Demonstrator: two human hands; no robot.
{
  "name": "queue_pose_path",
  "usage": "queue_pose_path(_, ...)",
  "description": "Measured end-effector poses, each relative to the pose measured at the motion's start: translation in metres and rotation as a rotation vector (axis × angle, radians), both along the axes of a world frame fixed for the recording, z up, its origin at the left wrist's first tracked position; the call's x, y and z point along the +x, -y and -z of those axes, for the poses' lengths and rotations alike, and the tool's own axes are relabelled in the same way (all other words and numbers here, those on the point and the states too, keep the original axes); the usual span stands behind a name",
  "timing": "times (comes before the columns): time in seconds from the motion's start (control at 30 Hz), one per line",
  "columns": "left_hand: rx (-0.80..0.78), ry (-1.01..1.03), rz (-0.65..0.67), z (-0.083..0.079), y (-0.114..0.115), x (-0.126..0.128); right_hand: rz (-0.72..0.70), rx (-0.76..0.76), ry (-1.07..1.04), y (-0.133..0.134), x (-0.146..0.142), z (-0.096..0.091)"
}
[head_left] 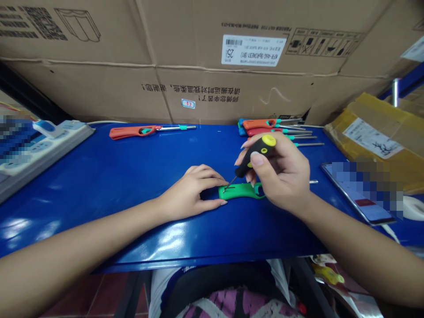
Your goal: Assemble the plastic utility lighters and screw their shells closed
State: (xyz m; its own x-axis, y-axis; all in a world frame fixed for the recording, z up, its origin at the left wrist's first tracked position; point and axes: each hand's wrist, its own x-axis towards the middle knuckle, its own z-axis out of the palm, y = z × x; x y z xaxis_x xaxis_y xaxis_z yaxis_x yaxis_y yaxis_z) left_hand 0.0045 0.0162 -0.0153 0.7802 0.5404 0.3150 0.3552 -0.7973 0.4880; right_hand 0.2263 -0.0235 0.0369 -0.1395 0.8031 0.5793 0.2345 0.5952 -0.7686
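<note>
Head view. Right hand (pixel 283 172) gripping a screwdriver (pixel 246 163), slanted onto a green lighter (pixel 243 191) on the bench (pixel 112 176); left hand (pixel 187 192) pinching the lighter's end. The slant could let the screwdriver slip toward the left hand. Orange lighter (pixel 130 132) and piled lighters (pixel 257 124) beyond; right hand partly hiding the green lighter.

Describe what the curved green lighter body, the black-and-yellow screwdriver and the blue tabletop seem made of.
Green lighter body: probably moulded plastic; smooth, evenly coloured.
Black-and-yellow screwdriver: handle with yellow inlays, likely plastic, perhaps rubber-gripped; the thin, straight grey shaft suggests metal.
Blue tabletop: perhaps vinyl-covered, from its glossy reflections.
</note>
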Motion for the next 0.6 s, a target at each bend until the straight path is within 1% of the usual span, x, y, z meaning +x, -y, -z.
queue_pose_path(0.2,-0.002,0.005,0.002,-0.0001,0.0008,-0.0007,-0.019,0.003,0.000,-0.0006,0.0003,0.0011)
queue_pose_path(0.37,-0.003,0.004,0.002,0.0001,0.0003,-0.0002,-0.045,0.062,-0.029,-0.0010,0.0002,0.0025)
queue_pose_path(0.6,-0.007,0.011,0.007,0.0001,0.0014,-0.0004,-0.051,0.075,-0.028,-0.0021,-0.0007,0.0043)
